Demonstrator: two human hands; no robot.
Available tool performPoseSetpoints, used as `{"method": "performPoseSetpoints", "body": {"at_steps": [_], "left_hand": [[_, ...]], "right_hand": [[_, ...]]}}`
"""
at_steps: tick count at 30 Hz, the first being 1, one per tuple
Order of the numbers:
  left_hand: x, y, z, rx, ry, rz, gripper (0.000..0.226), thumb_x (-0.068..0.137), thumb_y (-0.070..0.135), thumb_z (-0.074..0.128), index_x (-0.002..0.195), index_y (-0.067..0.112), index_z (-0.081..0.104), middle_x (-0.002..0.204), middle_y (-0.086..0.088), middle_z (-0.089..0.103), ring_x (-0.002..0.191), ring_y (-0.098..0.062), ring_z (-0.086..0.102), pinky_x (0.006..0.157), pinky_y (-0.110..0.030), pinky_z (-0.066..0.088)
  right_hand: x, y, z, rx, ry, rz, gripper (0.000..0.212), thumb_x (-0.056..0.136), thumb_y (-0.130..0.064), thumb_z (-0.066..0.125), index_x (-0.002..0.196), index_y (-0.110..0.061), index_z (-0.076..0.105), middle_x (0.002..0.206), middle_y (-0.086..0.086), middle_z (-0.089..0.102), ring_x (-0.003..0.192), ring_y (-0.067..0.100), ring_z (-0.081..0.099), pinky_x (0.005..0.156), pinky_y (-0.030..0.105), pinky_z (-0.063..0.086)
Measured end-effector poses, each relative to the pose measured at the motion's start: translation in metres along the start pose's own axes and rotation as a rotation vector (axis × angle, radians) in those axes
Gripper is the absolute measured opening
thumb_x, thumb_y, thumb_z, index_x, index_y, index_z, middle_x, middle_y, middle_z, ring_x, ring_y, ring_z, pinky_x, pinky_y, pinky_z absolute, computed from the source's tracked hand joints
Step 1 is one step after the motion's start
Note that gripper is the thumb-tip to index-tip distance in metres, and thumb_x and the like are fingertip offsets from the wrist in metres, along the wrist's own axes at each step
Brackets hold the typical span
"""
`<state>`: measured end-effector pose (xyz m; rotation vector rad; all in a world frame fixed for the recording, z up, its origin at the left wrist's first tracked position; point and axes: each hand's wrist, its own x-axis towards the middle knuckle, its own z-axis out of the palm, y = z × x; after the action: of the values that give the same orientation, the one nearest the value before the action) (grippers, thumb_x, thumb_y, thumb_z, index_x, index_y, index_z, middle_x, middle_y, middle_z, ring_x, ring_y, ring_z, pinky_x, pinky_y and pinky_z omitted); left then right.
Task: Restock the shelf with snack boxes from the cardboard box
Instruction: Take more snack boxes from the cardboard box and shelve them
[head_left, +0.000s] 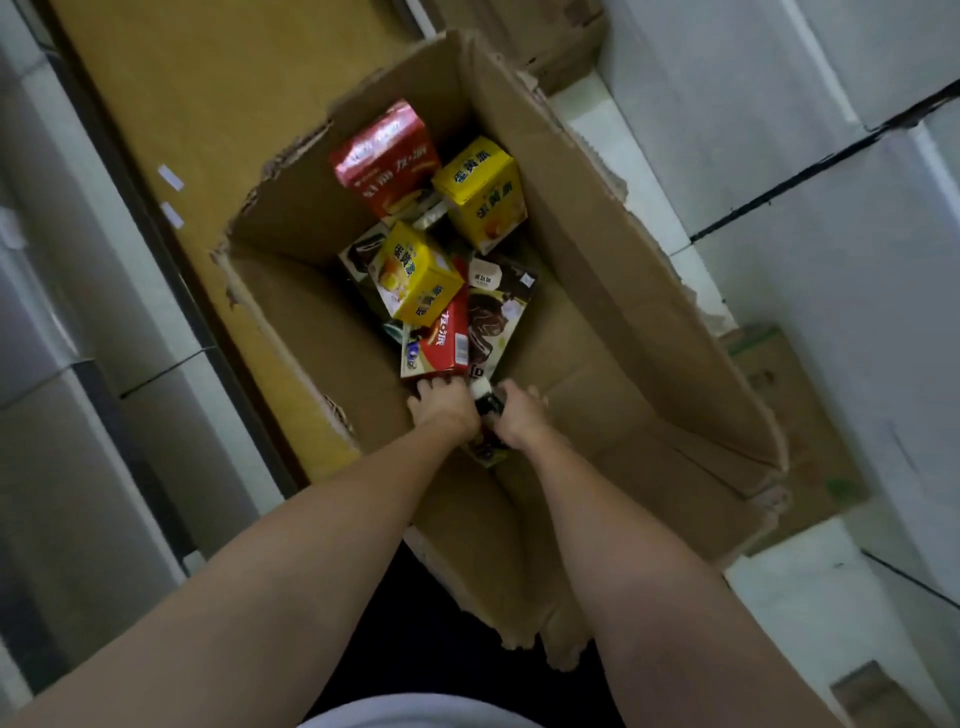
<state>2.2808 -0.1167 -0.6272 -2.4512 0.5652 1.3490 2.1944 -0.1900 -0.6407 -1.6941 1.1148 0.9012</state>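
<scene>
Subject: large open brown cardboard box (613, 291) on the pale tiled floor (779, 171), torn along its rim, taken here as the landmark.

Contents: loose snack cartons heaped on the box bottom. Toward the far wall of the box stands a red foil-faced rectangular carton (382, 156), with a yellow rectangular carton (480, 192) just beside it. Nearer the middle of the box a second yellow carton (415, 273) lies on a flat red carton (436, 343); a dark brown carton printed with chocolate pies (498, 317) touches that one.

Hands: both reach down inside the box, at its near end. The left hand (447, 405) has fingertips on the lower edge of the flat red carton; whether it pinches the carton cannot be told. The right hand (519, 415) is curled over a small dark, white-topped carton (488, 400); the view is blurred and the hold is unconfirmed.

Shelf: not identifiable in view.

Recommendation: secure one carton per hand across opposite faces before lifting; raise straight up clear of the box walls, as the upper yellow carton is likely to slide once the red one moves
</scene>
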Motion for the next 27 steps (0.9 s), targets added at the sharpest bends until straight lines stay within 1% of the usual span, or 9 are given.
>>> {"method": "performPoseSetpoints", "body": {"at_steps": [2,4,6,9,11,14,20,24,27], "left_hand": [[-0.008,0.003,0.001,0.044,-0.029,0.018,0.054,0.089,0.026,0.062,0.14,0.02,0.045,0.149,-0.011,0.035,0.137,-0.033,0.028,0.111,-0.051,0.028],[-0.018,0.007,0.004,0.026,-0.031,0.026,0.054,0.089,0.028,0.063,0.139,0.017,0.046,0.148,-0.012,0.035,0.137,-0.033,0.028,0.111,-0.051,0.029],[-0.029,0.012,0.003,-0.147,-0.002,-0.001,0.048,0.089,0.026,0.062,0.134,0.013,0.049,0.141,-0.013,0.043,0.13,-0.032,0.038,0.107,-0.048,0.037],[-0.049,0.015,-0.003,-0.465,0.14,-0.069,0.038,0.091,0.016,0.056,0.128,0.009,0.051,0.13,-0.013,0.053,0.119,-0.032,0.053,0.1,-0.045,0.046],[-0.063,0.016,-0.009,-0.557,0.231,-0.094,0.034,0.094,0.018,0.052,0.127,0.01,0.052,0.128,-0.013,0.054,0.116,-0.033,0.056,0.094,-0.043,0.048],[-0.082,0.014,-0.021,-0.569,0.299,-0.069,0.035,0.094,0.025,0.052,0.128,0.013,0.053,0.124,-0.012,0.057,0.111,-0.033,0.058,0.09,-0.044,0.051],[-0.095,0.008,-0.028,-0.596,0.347,-0.091,0.042,0.092,0.025,0.056,0.131,0.013,0.049,0.124,-0.015,0.057,0.11,-0.033,0.059,0.089,-0.045,0.053],[-0.083,0.008,-0.029,-0.68,0.356,-0.091,0.042,0.091,0.023,0.056,0.131,0.012,0.048,0.126,-0.015,0.055,0.114,-0.034,0.057,0.092,-0.044,0.051],[-0.065,0.006,-0.029,-0.775,0.41,-0.095,0.04,0.092,0.024,0.056,0.13,0.014,0.048,0.126,-0.011,0.057,0.113,-0.032,0.058,0.093,-0.045,0.051]], "right_hand": [[-0.007,0.005,-0.003,-0.001,-0.016,-0.009,0.057,0.089,-0.024,0.068,0.141,-0.025,0.042,0.156,0.012,0.028,0.145,0.034,0.023,0.116,0.052,0.028],[-0.015,0.011,-0.009,0.005,-0.046,-0.06,0.062,0.087,-0.022,0.072,0.142,-0.022,0.042,0.15,0.011,0.039,0.138,0.031,0.038,0.11,0.049,0.038],[-0.025,0.015,-0.021,0.01,-0.045,-0.118,0.062,0.088,-0.022,0.071,0.142,-0.018,0.041,0.14,0.01,0.052,0.129,0.03,0.05,0.105,0.046,0.044],[-0.045,0.021,-0.044,-0.01,0.043,-0.186,0.051,0.092,-0.027,0.068,0.136,-0.014,0.045,0.132,0.012,0.057,0.125,0.031,0.053,0.099,0.044,0.046],[-0.057,0.023,-0.062,0.022,0.119,-0.236,0.039,0.093,-0.03,0.066,0.125,-0.015,0.05,0.126,0.01,0.061,0.12,0.03,0.057,0.091,0.041,0.048],[-0.07,0.014,-0.082,0.055,0.194,-0.321,0.035,0.093,-0.035,0.065,0.12,-0.015,0.052,0.122,0.009,0.063,0.115,0.028,0.06,0.082,0.033,0.044],[-0.086,-0.011,-0.095,-0.159,0.313,-0.427,0.046,0.091,-0.044,0.065,0.127,-0.02,0.048,0.114,0.007,0.062,0.108,0.029,0.06,0.083,0.041,0.051],[-0.085,-0.024,-0.096,-0.292,0.406,-0.425,0.042,0.093,-0.047,0.061,0.123,-0.02,0.048,0.111,0.006,0.062,0.105,0.027,0.061,0.078,0.038,0.049],[-0.082,-0.033,-0.096,-0.312,0.478,-0.374,0.053,0.093,-0.05,0.059,0.132,-0.017,0.046,0.115,0.006,0.063,0.105,0.026,0.063,0.078,0.04,0.053]]}}
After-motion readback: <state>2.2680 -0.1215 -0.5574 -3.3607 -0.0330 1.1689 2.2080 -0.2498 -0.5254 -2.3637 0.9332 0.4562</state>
